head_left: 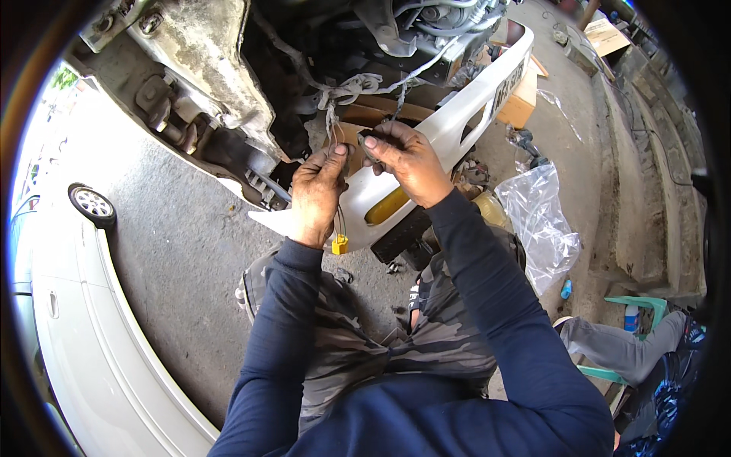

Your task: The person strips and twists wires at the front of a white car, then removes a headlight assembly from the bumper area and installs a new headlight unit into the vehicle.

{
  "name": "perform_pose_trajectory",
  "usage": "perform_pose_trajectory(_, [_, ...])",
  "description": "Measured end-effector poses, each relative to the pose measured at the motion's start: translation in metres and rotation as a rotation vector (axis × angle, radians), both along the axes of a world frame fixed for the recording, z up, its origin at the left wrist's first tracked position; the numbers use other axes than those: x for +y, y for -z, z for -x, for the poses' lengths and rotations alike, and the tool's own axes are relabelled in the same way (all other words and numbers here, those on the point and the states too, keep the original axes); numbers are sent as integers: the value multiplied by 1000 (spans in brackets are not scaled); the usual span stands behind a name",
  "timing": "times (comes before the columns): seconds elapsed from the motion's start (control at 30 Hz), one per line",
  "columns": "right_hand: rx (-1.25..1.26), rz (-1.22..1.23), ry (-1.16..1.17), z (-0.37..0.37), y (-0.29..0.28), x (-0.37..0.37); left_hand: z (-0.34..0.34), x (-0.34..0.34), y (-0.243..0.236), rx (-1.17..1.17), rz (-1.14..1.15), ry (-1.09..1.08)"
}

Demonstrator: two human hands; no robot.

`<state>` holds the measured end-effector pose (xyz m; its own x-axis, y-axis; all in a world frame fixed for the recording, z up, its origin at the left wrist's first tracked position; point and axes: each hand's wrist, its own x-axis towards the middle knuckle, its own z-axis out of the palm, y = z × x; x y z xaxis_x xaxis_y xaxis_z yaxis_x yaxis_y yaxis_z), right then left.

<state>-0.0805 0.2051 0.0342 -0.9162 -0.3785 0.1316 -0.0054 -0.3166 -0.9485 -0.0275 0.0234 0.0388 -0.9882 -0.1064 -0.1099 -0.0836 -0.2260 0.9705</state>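
Observation:
My left hand [318, 186] is closed on thin wires [334, 131] that hang from a taped harness [346, 91] at the open front of a vehicle [198, 68]. Below it dangles a yellow connector [339, 244] on its leads. My right hand [403, 164], just right of the left one, pinches a small dark piece [369, 137], too hidden to name. Behind and under both hands lies a detached white bumper [499, 72], with a yellow lamp [384, 207] in it and a cardboard box [358, 113] beyond.
A white car [84, 320] stands at the left. At the right are concrete steps [647, 190], a plastic sheet [537, 221], cardboard [518, 107] and a green stool [651, 305] beside a seated person's leg [617, 343]. Scattered parts [525, 145] lie on the ground.

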Motion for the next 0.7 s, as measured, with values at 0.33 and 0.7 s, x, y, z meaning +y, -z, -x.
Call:
perform_pose_trajectory(0.33, [66, 6, -16, 21, -5, -5, 13, 13, -16, 36, -18, -138])
perform_pose_trajectory(0.7, [144, -65, 5, 31, -1, -5, 18, 16, -6, 24, -8, -174])
